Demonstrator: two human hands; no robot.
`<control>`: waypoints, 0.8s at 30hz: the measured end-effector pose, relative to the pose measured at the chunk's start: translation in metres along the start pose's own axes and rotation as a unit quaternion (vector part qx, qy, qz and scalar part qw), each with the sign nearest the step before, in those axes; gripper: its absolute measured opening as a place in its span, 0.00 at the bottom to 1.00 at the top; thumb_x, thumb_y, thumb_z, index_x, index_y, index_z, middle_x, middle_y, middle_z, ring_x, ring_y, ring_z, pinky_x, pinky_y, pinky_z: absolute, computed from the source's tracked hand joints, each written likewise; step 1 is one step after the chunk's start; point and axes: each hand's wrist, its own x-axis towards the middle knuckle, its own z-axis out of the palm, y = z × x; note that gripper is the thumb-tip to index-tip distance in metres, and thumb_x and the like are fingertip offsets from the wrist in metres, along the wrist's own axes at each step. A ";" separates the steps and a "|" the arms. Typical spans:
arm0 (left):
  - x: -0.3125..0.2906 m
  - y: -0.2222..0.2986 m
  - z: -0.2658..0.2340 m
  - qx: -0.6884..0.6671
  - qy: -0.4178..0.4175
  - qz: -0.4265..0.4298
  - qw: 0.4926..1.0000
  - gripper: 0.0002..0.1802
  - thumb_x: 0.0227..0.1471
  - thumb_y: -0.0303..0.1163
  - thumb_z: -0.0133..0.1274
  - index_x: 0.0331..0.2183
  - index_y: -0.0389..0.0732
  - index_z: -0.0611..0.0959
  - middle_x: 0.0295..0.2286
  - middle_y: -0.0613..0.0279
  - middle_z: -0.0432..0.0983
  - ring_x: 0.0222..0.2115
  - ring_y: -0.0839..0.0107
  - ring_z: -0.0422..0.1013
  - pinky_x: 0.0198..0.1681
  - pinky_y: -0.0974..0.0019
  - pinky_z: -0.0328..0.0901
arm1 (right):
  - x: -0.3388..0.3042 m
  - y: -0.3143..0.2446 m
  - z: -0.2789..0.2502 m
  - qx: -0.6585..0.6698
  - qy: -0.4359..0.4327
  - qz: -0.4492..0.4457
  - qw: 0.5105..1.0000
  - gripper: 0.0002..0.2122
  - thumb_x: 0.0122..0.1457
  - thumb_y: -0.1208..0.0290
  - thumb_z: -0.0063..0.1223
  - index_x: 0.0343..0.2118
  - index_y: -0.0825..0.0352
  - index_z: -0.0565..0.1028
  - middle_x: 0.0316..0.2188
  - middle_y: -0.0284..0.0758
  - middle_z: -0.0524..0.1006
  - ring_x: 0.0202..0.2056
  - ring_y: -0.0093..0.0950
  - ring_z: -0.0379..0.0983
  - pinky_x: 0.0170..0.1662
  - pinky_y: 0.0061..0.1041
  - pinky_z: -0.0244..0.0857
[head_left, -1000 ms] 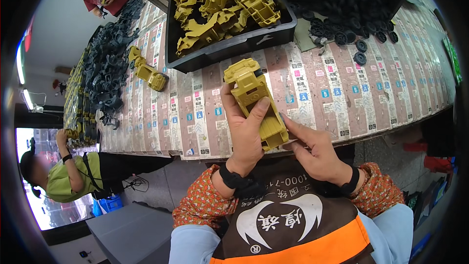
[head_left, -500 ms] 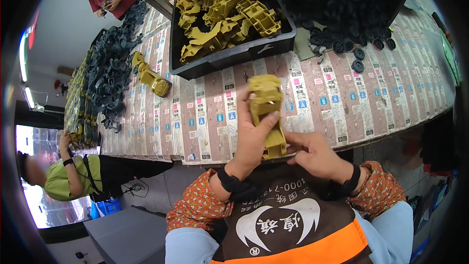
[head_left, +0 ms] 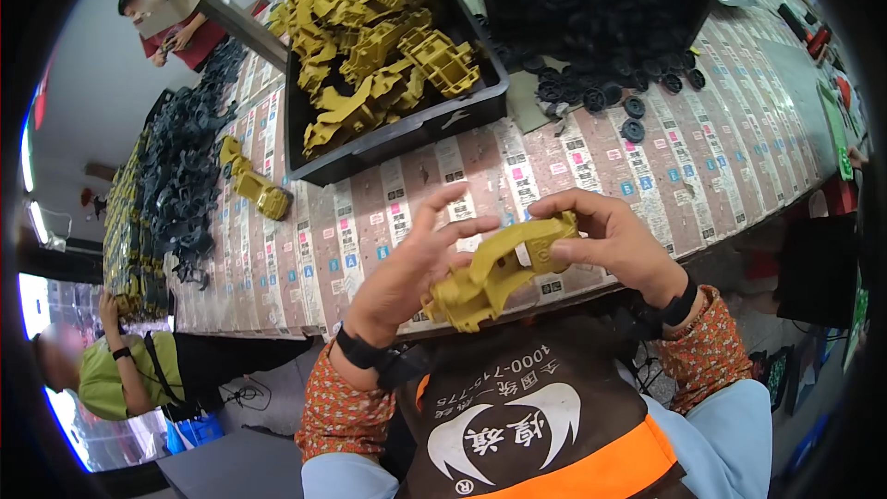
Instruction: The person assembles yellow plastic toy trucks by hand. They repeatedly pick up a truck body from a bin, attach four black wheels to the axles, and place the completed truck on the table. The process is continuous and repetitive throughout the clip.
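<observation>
A yellow plastic toy car body (head_left: pixel 494 273) is held tilted above the table's near edge. My right hand (head_left: pixel 614 245) grips its right end, thumb on the near side and fingers over the top. Beside its left end, my left hand (head_left: pixel 407 259) is open with the fingers spread; whether its palm touches the body is hidden. Another yellow toy car body (head_left: pixel 256 185) lies on the table to the left, with a dark wheel at its far end.
A black crate (head_left: pixel 397 152) heaped with yellow bodies stands ahead. Loose black wheels (head_left: pixel 633 107) lie beside a dark bin (head_left: pixel 591 28). Dark plastic parts (head_left: pixel 180 166) are piled at left. A person in green (head_left: pixel 115 370) and one in dark red (head_left: pixel 189 42) work beyond.
The toy car body has turned from upright to lying slantwise, its hollow side showing. My left hand has let go and spread its fingers; my right hand has taken hold. The view has shifted.
</observation>
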 end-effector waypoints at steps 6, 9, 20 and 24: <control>0.015 -0.019 -0.003 -0.009 -0.044 0.138 0.989 0.54 0.48 0.31 0.64 0.70 0.47 0.51 0.64 0.49 0.60 0.63 0.56 0.63 0.65 0.52 0.61 | -0.012 0.016 0.008 0.228 0.090 0.082 0.966 0.17 0.66 0.68 0.58 0.55 0.67 0.72 0.45 0.32 0.77 0.42 0.22 0.78 0.38 0.27 0.81; 0.024 -0.036 0.000 0.046 0.031 0.200 0.978 0.49 0.50 0.27 0.63 0.68 0.45 0.57 0.63 0.57 0.63 0.64 0.61 0.62 0.66 0.54 0.58 | -0.018 0.009 0.018 0.267 0.098 0.107 0.953 0.16 0.67 0.66 0.56 0.54 0.67 0.72 0.45 0.32 0.77 0.43 0.23 0.78 0.38 0.26 0.81; 0.032 -0.033 0.012 -0.055 0.052 0.167 0.983 0.33 0.67 0.51 0.45 0.65 0.43 0.66 0.57 0.51 0.69 0.59 0.49 0.67 0.59 0.36 0.66 | 0.025 0.018 -0.107 -0.581 0.336 -0.139 0.728 0.16 0.57 0.70 0.61 0.47 0.68 0.74 0.42 0.48 0.74 0.45 0.47 0.73 0.48 0.42 0.69; 0.026 -0.041 0.008 -0.057 0.047 0.140 0.987 0.35 0.67 0.57 0.43 0.65 0.44 0.66 0.57 0.50 0.68 0.56 0.52 0.69 0.55 0.38 0.71 | 0.046 0.021 -0.141 -0.660 0.277 -0.101 0.691 0.16 0.55 0.74 0.62 0.46 0.67 0.73 0.41 0.48 0.73 0.44 0.49 0.72 0.47 0.44 0.69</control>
